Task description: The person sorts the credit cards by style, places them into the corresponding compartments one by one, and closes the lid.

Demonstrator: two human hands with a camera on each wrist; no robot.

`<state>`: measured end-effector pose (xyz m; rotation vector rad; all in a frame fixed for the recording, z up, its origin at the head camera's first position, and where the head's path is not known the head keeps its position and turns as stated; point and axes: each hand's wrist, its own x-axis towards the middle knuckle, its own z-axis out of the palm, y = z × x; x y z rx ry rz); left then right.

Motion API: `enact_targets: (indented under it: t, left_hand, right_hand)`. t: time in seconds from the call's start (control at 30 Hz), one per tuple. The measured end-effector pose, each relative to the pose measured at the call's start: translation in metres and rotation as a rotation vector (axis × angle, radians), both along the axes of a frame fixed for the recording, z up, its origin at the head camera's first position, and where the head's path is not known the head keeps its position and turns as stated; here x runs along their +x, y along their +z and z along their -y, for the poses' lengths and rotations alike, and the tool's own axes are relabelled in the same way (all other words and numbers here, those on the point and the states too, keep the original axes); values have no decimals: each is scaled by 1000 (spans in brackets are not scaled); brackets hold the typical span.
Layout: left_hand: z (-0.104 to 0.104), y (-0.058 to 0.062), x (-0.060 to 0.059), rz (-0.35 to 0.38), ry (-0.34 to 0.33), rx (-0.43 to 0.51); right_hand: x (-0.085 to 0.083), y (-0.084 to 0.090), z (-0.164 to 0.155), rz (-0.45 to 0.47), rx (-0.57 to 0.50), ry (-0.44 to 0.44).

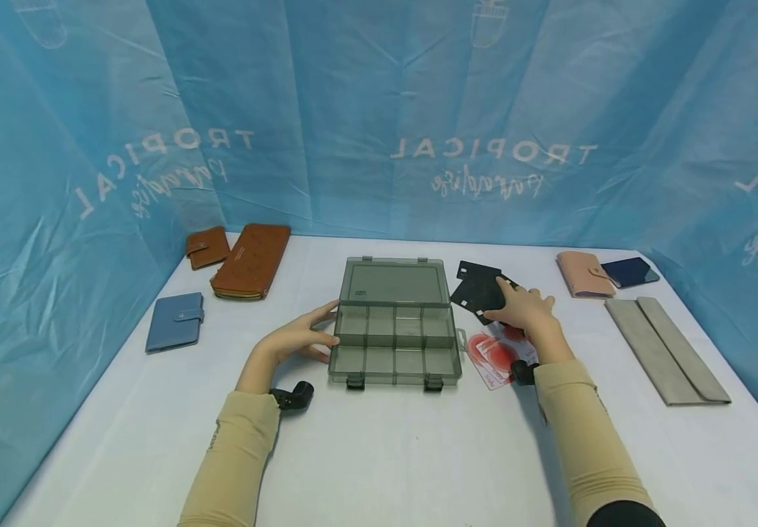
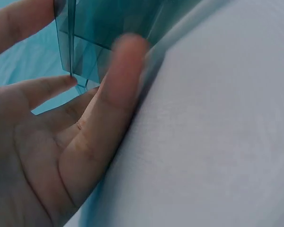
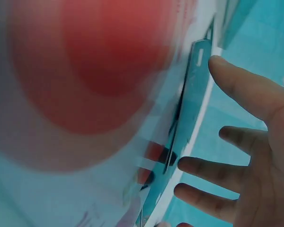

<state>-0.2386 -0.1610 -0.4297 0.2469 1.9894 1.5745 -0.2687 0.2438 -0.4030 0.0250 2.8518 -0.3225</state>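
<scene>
Compartment box [image 1: 395,322], lid open, sits mid-tabletop [image 1: 379,454]; left hand [image 1: 299,339] touches its left wall with straight fingers. Right of the box, right hand [image 1: 525,307] rests straight-fingered on black cards [image 1: 477,291].

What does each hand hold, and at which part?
The left hand touches the clear box at its left side. The right hand lies on black cards; no grip is visible.
</scene>
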Motion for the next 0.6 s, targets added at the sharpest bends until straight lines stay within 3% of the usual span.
enact_targets:
  t: [0.37,0.5,0.6]
  left_hand:
    - [4,-7,-1,19,-7,60]
    - [6,-10,-2,13,-18,69]
    - [6,-11,-3,11,-16,73]
  right_hand:
    - [-18,-1,4,25,-37,-21]
    - [-25,-3,3,-63,-89,-14]
    - [-29,-4,2,-173,-194,-22]
